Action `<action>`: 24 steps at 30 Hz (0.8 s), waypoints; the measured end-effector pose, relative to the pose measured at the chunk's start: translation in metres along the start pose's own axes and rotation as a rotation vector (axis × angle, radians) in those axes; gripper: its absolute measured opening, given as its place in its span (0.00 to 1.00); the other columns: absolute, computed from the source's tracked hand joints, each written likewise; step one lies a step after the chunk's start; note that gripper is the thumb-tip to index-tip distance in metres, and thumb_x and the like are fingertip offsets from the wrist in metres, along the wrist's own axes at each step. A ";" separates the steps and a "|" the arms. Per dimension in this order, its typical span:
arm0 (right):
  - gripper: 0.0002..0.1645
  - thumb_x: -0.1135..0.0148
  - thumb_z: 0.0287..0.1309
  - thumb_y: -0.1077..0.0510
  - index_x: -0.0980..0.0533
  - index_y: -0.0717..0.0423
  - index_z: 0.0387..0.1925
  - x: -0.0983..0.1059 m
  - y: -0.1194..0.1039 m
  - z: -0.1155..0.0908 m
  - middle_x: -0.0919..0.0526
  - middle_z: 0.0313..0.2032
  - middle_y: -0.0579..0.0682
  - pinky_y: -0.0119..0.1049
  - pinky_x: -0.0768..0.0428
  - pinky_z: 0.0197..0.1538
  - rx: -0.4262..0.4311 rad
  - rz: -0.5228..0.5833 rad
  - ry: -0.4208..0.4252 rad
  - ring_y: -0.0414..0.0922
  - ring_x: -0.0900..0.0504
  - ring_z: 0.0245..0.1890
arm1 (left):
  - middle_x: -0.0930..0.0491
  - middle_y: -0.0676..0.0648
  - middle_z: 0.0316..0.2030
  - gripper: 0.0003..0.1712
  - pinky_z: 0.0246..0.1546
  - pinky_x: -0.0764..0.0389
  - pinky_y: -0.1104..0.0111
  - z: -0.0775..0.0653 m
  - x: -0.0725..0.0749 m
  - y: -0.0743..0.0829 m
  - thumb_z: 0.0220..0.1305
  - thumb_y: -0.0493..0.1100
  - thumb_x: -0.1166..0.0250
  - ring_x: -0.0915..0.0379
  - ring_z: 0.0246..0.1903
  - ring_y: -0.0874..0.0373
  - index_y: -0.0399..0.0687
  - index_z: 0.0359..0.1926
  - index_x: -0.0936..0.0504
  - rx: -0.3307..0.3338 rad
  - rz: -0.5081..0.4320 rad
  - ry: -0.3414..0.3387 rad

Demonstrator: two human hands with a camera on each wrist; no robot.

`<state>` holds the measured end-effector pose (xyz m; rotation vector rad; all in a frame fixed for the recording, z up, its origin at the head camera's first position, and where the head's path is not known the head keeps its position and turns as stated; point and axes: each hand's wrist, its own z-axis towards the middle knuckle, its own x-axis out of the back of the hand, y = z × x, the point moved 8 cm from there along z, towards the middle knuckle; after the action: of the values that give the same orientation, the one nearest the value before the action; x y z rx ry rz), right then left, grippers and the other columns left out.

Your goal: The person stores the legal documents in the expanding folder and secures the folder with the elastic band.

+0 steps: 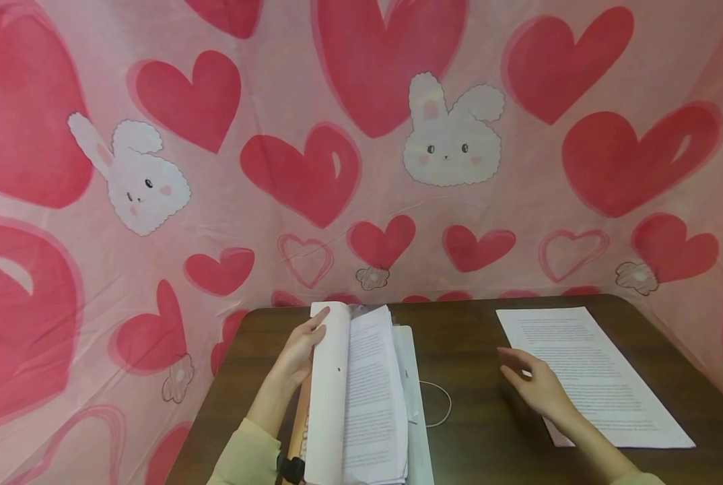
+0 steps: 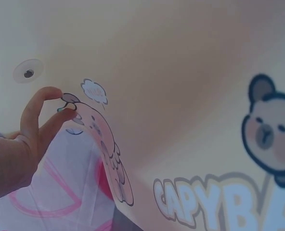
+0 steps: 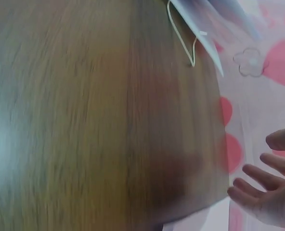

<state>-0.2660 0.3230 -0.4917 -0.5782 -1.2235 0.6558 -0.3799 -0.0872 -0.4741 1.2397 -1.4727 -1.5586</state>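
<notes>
My left hand (image 1: 296, 356) pinches the edge of the raised cover (image 1: 328, 397) of a document folder between thumb and fingers. In the left wrist view the cover's outside (image 2: 181, 125) shows cartoon animals and large lettering. Inside the folder lies a stack of printed papers (image 1: 373, 397), partly covered by the curling cover. A thin pale elastic cord (image 1: 450, 403) loops out from the folder's right side. My right hand (image 1: 537, 385) holds nothing, its fingers loosely bent, over the left edge of a separate printed sheet (image 1: 610, 384).
The dark wooden table (image 1: 464, 337) carries the folder at left and the sheet at right. A pink cloth (image 1: 313, 81) with hearts and rabbits hangs behind the table and along its sides. A black band (image 1: 291, 467) sits at the left wrist.
</notes>
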 end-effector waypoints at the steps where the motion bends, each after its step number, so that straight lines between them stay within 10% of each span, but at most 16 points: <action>1: 0.25 0.36 0.76 0.65 0.23 0.73 0.68 0.003 0.003 0.000 0.17 0.64 0.75 0.63 0.14 0.63 -0.006 -0.017 0.007 0.74 0.19 0.65 | 0.45 0.27 0.84 0.34 0.51 0.14 0.77 0.000 0.000 0.000 0.90 0.38 0.59 0.18 0.50 0.69 0.42 0.89 0.52 0.000 0.000 0.002; 16: 0.31 0.35 0.69 0.65 0.29 0.84 0.65 0.058 0.043 0.004 0.26 0.63 0.88 0.78 0.29 0.65 0.039 -0.335 0.208 0.85 0.28 0.63 | 0.45 0.28 0.84 0.34 0.51 0.13 0.77 0.000 0.002 0.000 0.90 0.38 0.58 0.18 0.50 0.69 0.42 0.89 0.51 0.002 0.011 0.014; 24: 0.34 0.39 0.74 0.62 0.34 0.87 0.67 0.081 0.074 0.002 0.33 0.65 0.92 0.81 0.30 0.65 -0.054 -0.380 0.171 0.87 0.32 0.64 | 0.47 0.28 0.85 0.34 0.53 0.14 0.78 0.000 0.000 0.001 0.89 0.37 0.59 0.20 0.52 0.70 0.41 0.89 0.53 0.002 0.014 -0.014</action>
<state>-0.2621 0.4331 -0.4910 -0.4206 -1.1520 0.2482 -0.3801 -0.0876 -0.4728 1.2200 -1.4891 -1.5595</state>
